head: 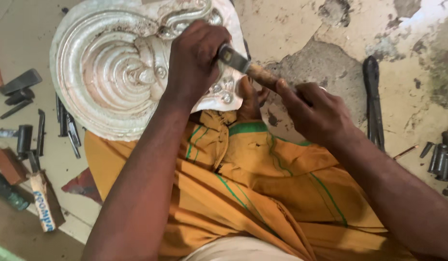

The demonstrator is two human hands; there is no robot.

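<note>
Worn, patchy concrete floor [330, 29] carries everything, its grey paint flaked away in places. Nearest the camera, an orange cloth with thin green stripes [253, 193] covers the person's lap. Just beyond it, the right hand [318, 113] is closed around the wooden handle of a hammer [246, 67], whose metal head sits close to the left hand [195, 60]. That left hand is curled into a fist, pressed down on an embossed silver metal plate [112, 72]; whether it grips a punch inside the fist cannot be told. A foot [250, 99] rests against the plate's near edge. The plate, worked in raised spiral ridges, lies just past the lap. Dark steel punches [64, 123] lie scattered by its left edge, more punches [441, 157] lie far right, and long black tongs [374, 101] lie beside the right hand.
</note>
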